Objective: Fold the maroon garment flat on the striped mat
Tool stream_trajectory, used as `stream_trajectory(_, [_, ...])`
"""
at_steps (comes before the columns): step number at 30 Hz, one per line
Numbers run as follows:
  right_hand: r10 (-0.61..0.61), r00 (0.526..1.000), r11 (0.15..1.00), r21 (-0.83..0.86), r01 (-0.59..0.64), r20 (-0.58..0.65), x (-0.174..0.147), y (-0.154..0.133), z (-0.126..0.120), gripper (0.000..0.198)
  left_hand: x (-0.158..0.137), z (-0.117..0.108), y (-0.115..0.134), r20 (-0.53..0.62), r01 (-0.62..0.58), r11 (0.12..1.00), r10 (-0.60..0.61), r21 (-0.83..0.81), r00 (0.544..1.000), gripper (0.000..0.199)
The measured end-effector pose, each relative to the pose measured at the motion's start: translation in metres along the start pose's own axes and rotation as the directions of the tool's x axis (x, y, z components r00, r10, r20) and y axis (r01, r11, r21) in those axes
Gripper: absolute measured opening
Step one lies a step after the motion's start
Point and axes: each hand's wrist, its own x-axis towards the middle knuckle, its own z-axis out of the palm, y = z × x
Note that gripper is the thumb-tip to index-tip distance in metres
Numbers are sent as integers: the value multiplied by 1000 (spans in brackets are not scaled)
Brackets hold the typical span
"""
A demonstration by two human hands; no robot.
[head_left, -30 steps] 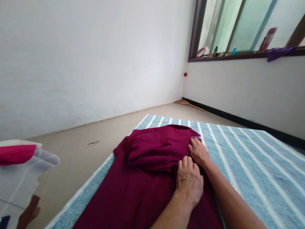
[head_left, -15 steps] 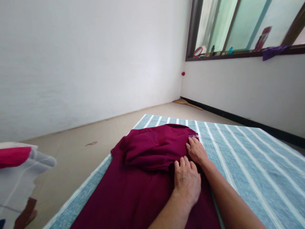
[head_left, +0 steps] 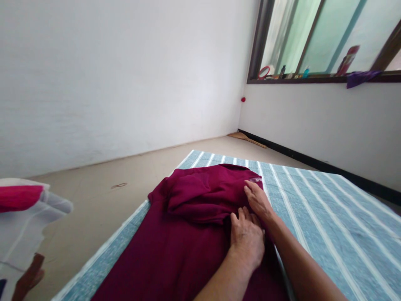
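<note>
Far left of the hands, well apart from them: a stack of folded clothes (head_left: 21,213) at the frame edge, white with a pink-red layer on top, lying on the bare beige floor (head_left: 103,196). Moving right: a blue-and-white striped mat (head_left: 328,217) on the floor, and on it a maroon garment (head_left: 175,242), likely a sweatshirt. Its long axis runs from the near bottom edge of the view away toward the far end of the mat; the far part is folded back over the body in a thick rumpled layer (head_left: 200,190). Left hand (head_left: 247,240): palm down, fingers together and slightly curled, lying flat on the cloth at the near edge of that folded layer, fingertips touching the fold. Nothing pinched; it presses, it does not clasp. Right hand (head_left: 258,200): just beyond and to the right of the left one, almost touching it, also flat and unclenched on the garment's right edge. A small label (head_left: 256,179) shows just past its fingertips. Bulk of the folded layer lies to the left of and beyond both hands, so the left hand is the nearer one to it. Farther right: bare striped mat, then wall, with a window ledge (head_left: 313,76) above holding small items too blurred to name.
</note>
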Motion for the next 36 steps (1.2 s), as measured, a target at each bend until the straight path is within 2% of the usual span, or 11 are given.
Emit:
stream_trajectory(6, [12,1000,982,190,-13,4,-14,12,16,43,-2,0,-2,-6,-7,1000,7,-19,1000,46])
stream_trajectory(10, [27,999,958,288,-14,-40,-15,25,20,49,-2,0,-1,-3,19,1000,-19,-11,1000,41])
stream_trajectory(14, [29,995,940,342,7,-99,-14,31,27,45,-1,-2,-1,33,23,1000,-23,-11,999,36])
stream_trajectory(23, [2,986,917,395,64,-166,-12,37,35,37,1,-11,-2,77,15,1000,-14,-8,997,36])
stream_trajectory(36, [-30,985,924,370,92,-169,-12,37,38,36,0,-11,-2,81,21,1000,-20,-8,997,37])
